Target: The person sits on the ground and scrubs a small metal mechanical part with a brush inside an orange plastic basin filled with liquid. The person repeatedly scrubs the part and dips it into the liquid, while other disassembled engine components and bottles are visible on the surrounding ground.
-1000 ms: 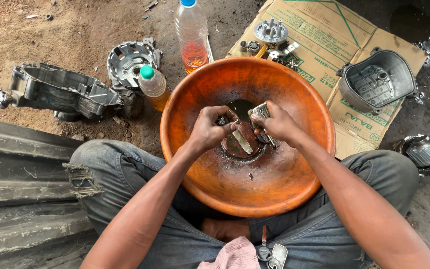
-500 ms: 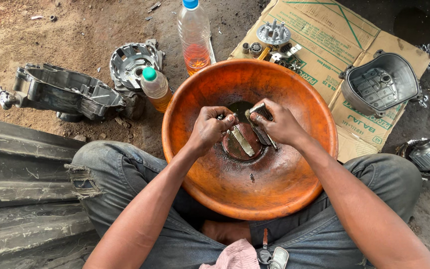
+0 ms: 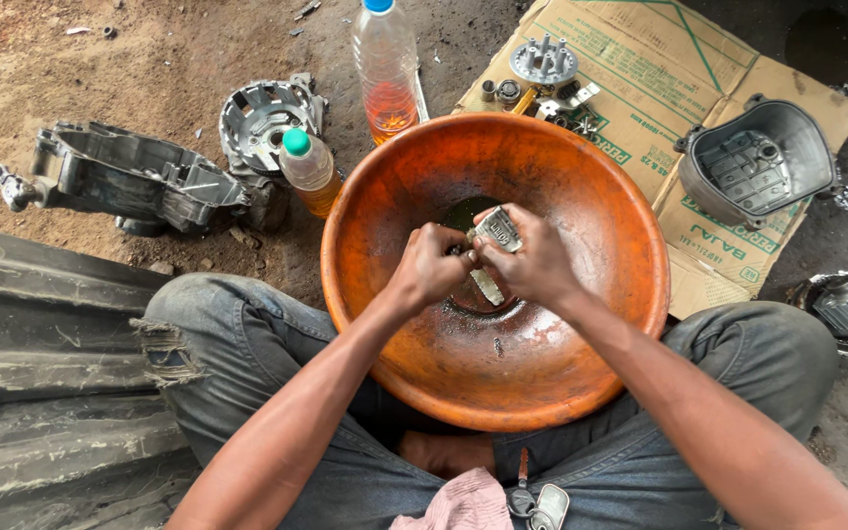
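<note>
A: What is the big round thing in the middle?

B: It is an orange bowl (image 3: 581, 383). It sits between the person's knees. At the bottom there is a little pool of dark liquid (image 3: 468, 211).

A: Are there bottles too?

B: Yes, two. A tall clear bottle (image 3: 386, 69) with a blue cap stands behind the bowl. It has orange liquid in the lower part. A small bottle (image 3: 306, 172) with a green cap stands just beside the bowl's left rim. It has yellow liquid in it.

A: What do the hands hold?

B: Both hands are over the middle of the bowl, touching each other. The right hand (image 3: 532, 260) is closed around a small metal part (image 3: 496, 228). The part sticks out above the fingers. The left hand (image 3: 434, 265) is curled up tight and pinches the same part from the left side. A pale flat strip (image 3: 488, 287) hangs down just under the hands. I cannot tell which hand grips it.

A: What else is around?

B: A grey metal cover (image 3: 760, 162) like a tub lies on the cardboard (image 3: 669, 79) at the right. Small metal bits (image 3: 542, 74) lie there too. A grey engine case (image 3: 130, 182) lies on the dirt at the left.
</note>
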